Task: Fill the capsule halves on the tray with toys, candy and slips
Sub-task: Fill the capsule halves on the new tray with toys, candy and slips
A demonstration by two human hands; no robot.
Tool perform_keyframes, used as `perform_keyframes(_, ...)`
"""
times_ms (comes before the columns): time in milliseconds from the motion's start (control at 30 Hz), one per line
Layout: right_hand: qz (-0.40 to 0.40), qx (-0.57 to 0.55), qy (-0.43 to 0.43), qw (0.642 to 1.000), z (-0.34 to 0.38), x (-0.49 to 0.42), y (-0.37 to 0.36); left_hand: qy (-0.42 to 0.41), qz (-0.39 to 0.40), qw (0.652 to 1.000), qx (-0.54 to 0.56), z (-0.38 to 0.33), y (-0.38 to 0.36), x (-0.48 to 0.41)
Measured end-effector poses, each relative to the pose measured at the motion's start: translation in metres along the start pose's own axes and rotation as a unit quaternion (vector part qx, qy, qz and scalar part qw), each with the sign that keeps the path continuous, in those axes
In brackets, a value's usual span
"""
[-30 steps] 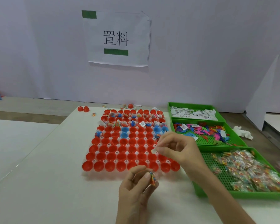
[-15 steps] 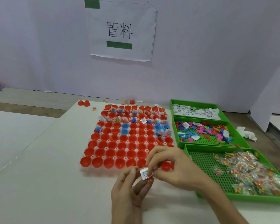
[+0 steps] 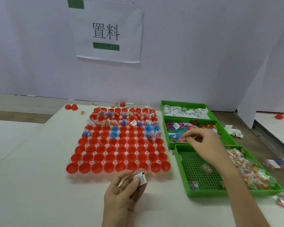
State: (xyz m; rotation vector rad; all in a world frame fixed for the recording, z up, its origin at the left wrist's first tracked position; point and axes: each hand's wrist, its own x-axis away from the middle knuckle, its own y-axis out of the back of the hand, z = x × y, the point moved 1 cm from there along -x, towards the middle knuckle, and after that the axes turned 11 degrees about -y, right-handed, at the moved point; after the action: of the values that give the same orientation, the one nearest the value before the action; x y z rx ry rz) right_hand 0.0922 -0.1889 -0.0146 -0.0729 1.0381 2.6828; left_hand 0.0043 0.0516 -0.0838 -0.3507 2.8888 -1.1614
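Observation:
A clear tray holds rows of red capsule halves and a few blue ones. The far rows hold toys, candy and slips; the near rows are bare. My left hand hovers in front of the tray's near edge and pinches a white slip with other small items between thumb and fingers. My right hand reaches over the middle green bin of coloured toys, fingers curled down at the toys; whether it holds one is hidden.
Three green bins line the right side: slips at the back, toys in the middle, wrapped candy nearest. Loose red halves lie beyond the tray. A crumpled tissue sits right of the bins. A paper sign hangs on the wall.
My right hand left the left hand and moved right and away, over the toy bin. The slip stayed in my left hand, which shifted slightly right.

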Motion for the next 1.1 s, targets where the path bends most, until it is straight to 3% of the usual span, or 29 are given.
perform_keyframes(100, 0.003, 0.073, -0.055, 0.996, -0.026, -0.009, 0.01, 0.011, 0.007, 1.0, -0.003, 0.0, -0.001, 0.002)
perform_keyframes(200, 0.012, 0.109, -0.04, 0.993, -0.028, -0.013, -0.001, 0.018, 0.016, 1.0, -0.01, -0.002, -0.001, 0.002)
perform_keyframes(367, 0.112, 0.269, -0.046, 0.955, -0.027, -0.016, -0.031, 0.034, 0.043, 0.998, -0.04, -0.003, -0.003, 0.004)
perform_keyframes(767, 0.022, 0.118, -0.059, 0.991, -0.029, -0.021, -0.022, 0.048, 0.036, 0.998, -0.028, 0.0, -0.005, 0.0)
perform_keyframes(933, 0.068, 0.168, -0.065, 0.981, -0.027, -0.018, -0.025, 0.053, 0.031, 0.998, -0.029, 0.0, -0.003, 0.001)
perform_keyframes(1100, 0.053, 0.19, -0.058, 0.979, -0.026, -0.017, -0.028, 0.053, 0.029, 0.998, -0.024, -0.003, -0.003, 0.005)
